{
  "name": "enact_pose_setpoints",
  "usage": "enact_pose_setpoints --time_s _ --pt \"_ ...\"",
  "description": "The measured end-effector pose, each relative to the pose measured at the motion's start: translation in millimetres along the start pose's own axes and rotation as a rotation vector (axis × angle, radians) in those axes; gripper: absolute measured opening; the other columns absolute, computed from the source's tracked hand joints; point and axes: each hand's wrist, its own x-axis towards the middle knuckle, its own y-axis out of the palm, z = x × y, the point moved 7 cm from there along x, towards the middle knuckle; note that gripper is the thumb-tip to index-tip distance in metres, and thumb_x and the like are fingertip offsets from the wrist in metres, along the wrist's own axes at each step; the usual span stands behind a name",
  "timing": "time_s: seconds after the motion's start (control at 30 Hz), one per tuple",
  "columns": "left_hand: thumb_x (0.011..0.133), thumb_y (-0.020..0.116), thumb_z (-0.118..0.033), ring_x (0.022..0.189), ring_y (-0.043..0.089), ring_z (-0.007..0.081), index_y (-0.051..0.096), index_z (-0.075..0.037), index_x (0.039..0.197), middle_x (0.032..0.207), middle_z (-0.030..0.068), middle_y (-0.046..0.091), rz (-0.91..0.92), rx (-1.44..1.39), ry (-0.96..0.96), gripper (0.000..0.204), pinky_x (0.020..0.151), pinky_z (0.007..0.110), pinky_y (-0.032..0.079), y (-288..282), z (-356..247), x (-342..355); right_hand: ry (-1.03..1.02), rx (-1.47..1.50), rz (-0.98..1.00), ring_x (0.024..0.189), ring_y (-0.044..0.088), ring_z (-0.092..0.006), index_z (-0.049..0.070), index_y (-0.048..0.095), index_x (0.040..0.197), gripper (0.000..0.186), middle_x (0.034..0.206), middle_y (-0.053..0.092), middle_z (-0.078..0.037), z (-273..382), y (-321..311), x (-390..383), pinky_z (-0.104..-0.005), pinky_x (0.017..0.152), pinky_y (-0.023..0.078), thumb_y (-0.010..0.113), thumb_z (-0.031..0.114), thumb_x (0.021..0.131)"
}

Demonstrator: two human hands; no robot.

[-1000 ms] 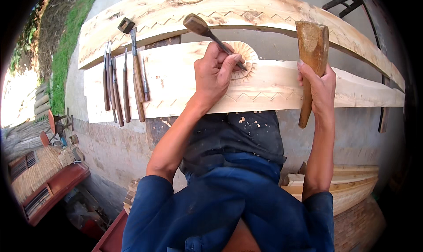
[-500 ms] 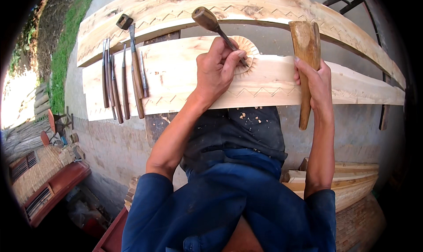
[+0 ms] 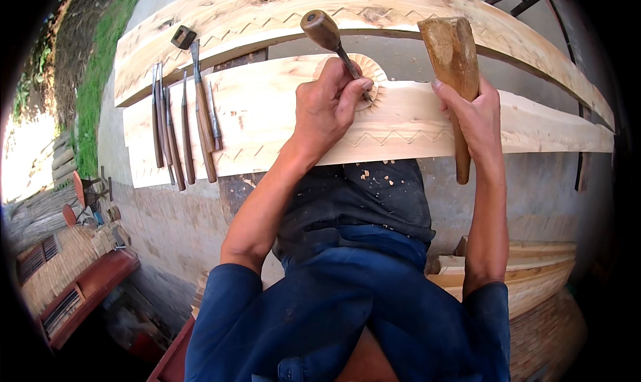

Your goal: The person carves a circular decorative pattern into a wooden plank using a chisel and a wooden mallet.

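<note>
My left hand [image 3: 327, 108] grips a wood chisel [image 3: 322, 29] by its metal shank, the wooden handle leaning up and to the left. Its tip meets a round notched carving [image 3: 375, 71] on the nearer pale plank [image 3: 267, 101]. Partly behind my fingers, the carving's left side is hidden. In my right hand [image 3: 477, 111] is a wooden mallet [image 3: 451, 51], its thick head up and its handle pointing down toward me. The mallet is apart from the chisel, over the plank's right half. A zigzag line is cut along the plank's near edge.
Several carving tools [image 3: 171, 125] lie side by side on the plank's left end, with an adze-like tool [image 3: 197, 81] among them. Beyond, a second long plank [image 3: 374, 5] bears zigzags and a spiral. Wood chips dot my dark apron [image 3: 374, 195]. Stacked boards [image 3: 534, 278] lie at lower right.
The mallet has shifted up and slightly left, its head tilting toward the chisel. The chisel's handle has moved a little to the right; my left hand stays nearly in place.
</note>
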Motion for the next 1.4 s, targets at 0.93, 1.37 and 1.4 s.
enact_pose_setpoints --time_s 0.93,1.37,1.4 --pt "0.1 0.079 -0.007 0.068 0.078 0.0287 0.062 0.0 0.098 0.078 0.0174 0.075 0.024 0.212 0.087 0.018 0.06 0.035 0.056 1.8 -16.0 2.9 -1.141 -0.926 -0.06 0.1 0.078 -0.0137 0.005 0.073 0.132 0.052 0.108 0.08 -0.015 194.6 36.7 -35.5 -0.0292 0.085 0.06 0.081 -0.008 0.082" --pt "0.106 0.074 -0.009 0.065 0.075 0.0178 0.06 0.001 0.102 0.077 0.0114 0.077 -0.165 -0.196 -0.097 0.017 0.061 0.031 0.06 -1.0 4.7 -2.1 -0.828 -0.491 -0.265 0.095 0.073 -0.015 0.001 0.073 0.13 0.046 0.109 0.08 -0.008 125.7 -2.7 -20.8 -0.0325 0.088 0.057 0.087 0.015 0.088" --pt "0.11 0.068 -0.008 0.078 0.076 0.0114 0.06 0.002 0.108 0.087 0.0106 0.08 -0.234 -0.44 -0.212 0.013 0.071 0.027 0.064 -5.4 15.4 -4.6 -0.636 -0.18 -0.226 0.093 0.074 -0.0169 0.002 0.073 0.127 0.046 0.109 0.081 -0.011 106.4 -11.7 -15.1 -0.0335 0.086 0.058 0.087 0.013 0.085"
